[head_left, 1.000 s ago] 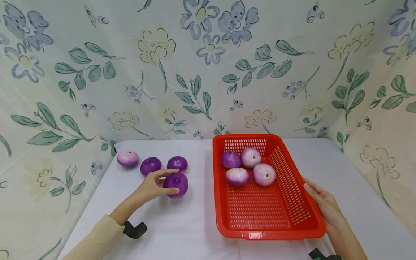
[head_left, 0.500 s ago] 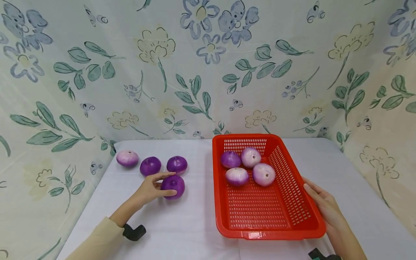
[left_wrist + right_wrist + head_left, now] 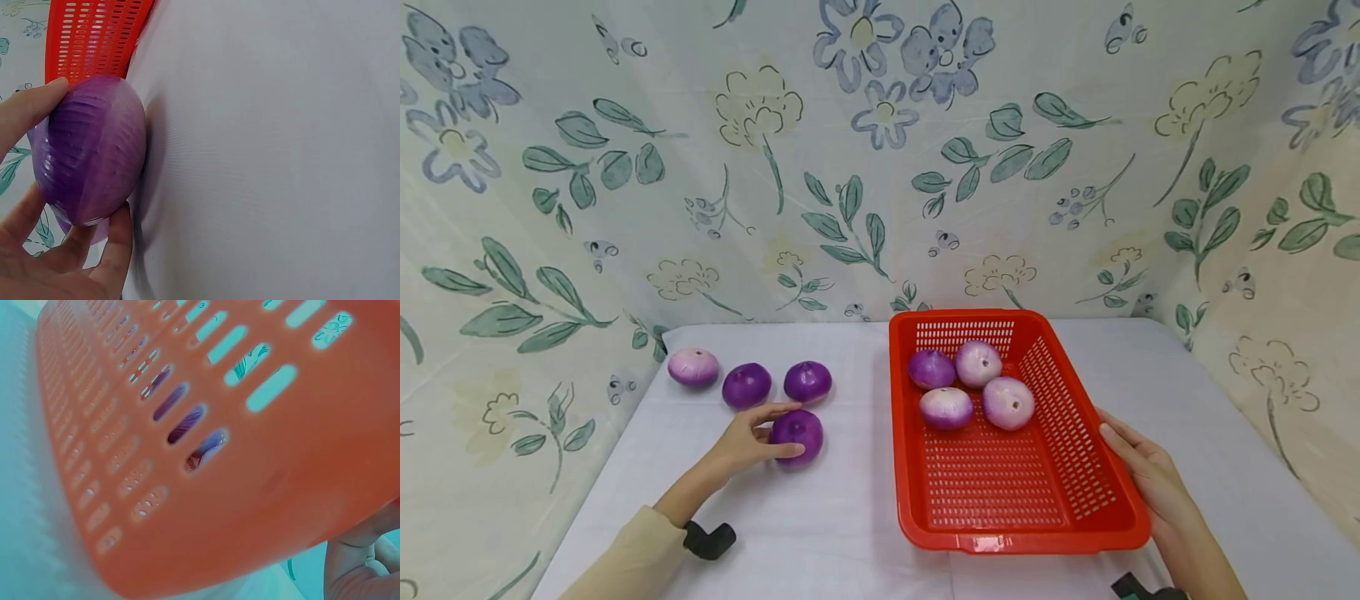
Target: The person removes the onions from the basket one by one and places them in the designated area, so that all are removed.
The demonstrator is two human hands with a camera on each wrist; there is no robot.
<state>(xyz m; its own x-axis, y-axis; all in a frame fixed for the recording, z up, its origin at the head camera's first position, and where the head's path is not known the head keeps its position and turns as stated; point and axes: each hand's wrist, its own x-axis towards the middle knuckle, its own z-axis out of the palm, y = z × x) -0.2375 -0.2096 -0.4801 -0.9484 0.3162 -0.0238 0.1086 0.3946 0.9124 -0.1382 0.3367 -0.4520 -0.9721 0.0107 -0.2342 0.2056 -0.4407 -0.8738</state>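
A deep purple onion lies low over the white cloth, left of the basket. My left hand holds it from the left, thumb on one side and fingers on the other. The left wrist view shows the ribbed onion close up, its shadow beside it on the cloth. On the right, my right hand grips the rim of a red plastic basket. The right wrist view is mostly filled by the basket's slotted wall, with curled fingers at the lower right corner.
Beyond my left hand lie two purple onions, one left and one right, plus a paler onion at the far left. Several onions sit toward the basket's back. A floral cloth hangs behind the table.
My left hand has shifted slightly left and toward me with the purple onion, which now shows apart from the onion behind it. The right hand and basket have stayed in place.
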